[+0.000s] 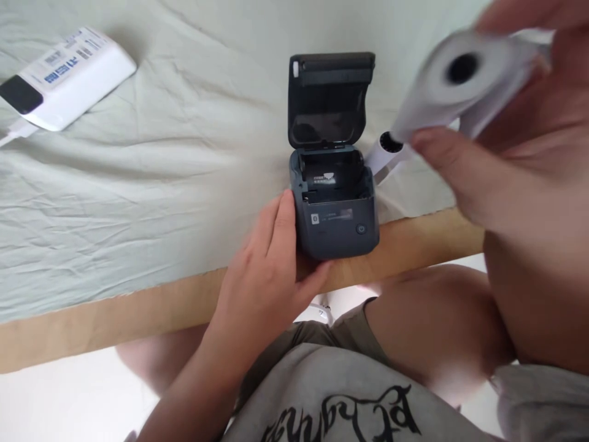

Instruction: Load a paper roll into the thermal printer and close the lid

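Note:
A small dark blue label printer (338,236) stands at the table's near edge with its black lid (329,101) flipped up. Its paper bay looks bare inside. My left hand (267,264) is wrapped around the printer's left side and lower front corner. Up at the right, my right hand (515,172) grips a white paper roll (453,92) with a dark hollow core, some paper hanging loose; motion blurs it. Behind the printer's right side lies another white roll (381,156) with a dark core, partly hidden.
A white power bank (87,80) with a printed label and a plugged-in cable (18,130) lies at the upper left. A wrinkled pale green cloth (161,172) covers the table, leaving a wooden front edge (138,313). My legs are below that edge.

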`<state>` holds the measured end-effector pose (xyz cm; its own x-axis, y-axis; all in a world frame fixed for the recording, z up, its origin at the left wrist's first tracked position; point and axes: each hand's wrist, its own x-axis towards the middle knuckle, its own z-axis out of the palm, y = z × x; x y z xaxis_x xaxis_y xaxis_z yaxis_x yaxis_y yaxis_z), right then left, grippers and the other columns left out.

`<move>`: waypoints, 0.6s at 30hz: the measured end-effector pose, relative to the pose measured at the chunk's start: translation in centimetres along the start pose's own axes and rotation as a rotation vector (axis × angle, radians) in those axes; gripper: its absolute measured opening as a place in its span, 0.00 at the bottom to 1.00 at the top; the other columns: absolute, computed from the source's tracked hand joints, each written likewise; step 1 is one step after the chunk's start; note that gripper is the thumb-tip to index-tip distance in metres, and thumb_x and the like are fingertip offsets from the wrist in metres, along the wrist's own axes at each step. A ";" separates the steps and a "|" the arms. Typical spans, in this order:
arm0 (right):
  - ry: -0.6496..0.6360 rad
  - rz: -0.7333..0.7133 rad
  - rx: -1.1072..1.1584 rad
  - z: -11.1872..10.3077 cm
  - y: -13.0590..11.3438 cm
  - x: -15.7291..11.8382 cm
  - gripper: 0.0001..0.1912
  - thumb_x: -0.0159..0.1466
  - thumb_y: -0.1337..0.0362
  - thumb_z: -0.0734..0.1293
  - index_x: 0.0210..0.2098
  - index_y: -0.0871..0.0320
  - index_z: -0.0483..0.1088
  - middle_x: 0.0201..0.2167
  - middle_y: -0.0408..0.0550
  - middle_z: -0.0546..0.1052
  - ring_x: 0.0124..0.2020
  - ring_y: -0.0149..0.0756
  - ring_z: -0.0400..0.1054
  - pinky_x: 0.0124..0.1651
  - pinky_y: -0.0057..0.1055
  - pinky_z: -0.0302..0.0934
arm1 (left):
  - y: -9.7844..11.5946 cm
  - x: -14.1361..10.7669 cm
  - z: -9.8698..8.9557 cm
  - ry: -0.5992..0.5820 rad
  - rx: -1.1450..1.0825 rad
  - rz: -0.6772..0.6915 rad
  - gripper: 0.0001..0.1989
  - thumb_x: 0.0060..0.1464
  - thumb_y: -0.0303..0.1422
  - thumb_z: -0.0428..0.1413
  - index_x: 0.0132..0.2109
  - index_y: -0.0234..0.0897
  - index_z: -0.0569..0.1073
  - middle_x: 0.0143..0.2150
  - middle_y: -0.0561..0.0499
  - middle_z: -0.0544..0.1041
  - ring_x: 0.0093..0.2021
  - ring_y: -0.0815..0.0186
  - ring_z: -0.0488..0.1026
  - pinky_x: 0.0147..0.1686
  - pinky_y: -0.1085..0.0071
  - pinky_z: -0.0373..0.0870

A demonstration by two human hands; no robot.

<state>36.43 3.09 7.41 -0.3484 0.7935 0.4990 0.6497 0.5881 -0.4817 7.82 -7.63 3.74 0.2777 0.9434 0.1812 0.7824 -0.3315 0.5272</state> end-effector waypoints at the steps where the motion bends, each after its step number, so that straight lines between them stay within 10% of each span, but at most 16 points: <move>1: 0.012 -0.122 -0.002 0.5 -1.4 0.4 0.22 0.83 0.52 0.71 0.71 0.53 0.76 0.71 0.56 0.78 0.69 0.48 0.81 0.68 0.45 0.79 | 0.0 0.0 0.0 0.002 0.002 -0.003 0.41 0.76 0.36 0.67 0.86 0.29 0.62 0.81 0.28 0.77 0.80 0.39 0.80 0.78 0.48 0.83; 9: -0.232 -0.083 -0.205 2.5 -3.7 1.8 0.14 0.77 0.67 0.67 0.58 0.48 0.80 0.54 0.41 0.90 0.48 0.37 0.86 0.61 0.40 0.84 | -0.2 0.1 0.4 0.004 0.006 0.019 0.41 0.79 0.39 0.66 0.87 0.33 0.60 0.82 0.30 0.77 0.82 0.41 0.79 0.79 0.47 0.82; 18: -0.201 -0.167 -0.105 3.1 -2.1 1.8 0.06 0.77 0.67 0.68 0.47 0.49 0.77 0.56 0.41 0.91 0.56 0.38 0.89 0.63 0.40 0.83 | -0.3 -0.2 0.2 0.013 0.026 0.037 0.42 0.78 0.39 0.67 0.87 0.30 0.59 0.82 0.28 0.77 0.80 0.40 0.80 0.77 0.49 0.84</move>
<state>32.32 3.74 7.07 -0.5766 0.7085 0.4069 0.6352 0.7020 -0.3222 7.66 -7.71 3.43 0.2996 0.9304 0.2112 0.7858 -0.3662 0.4984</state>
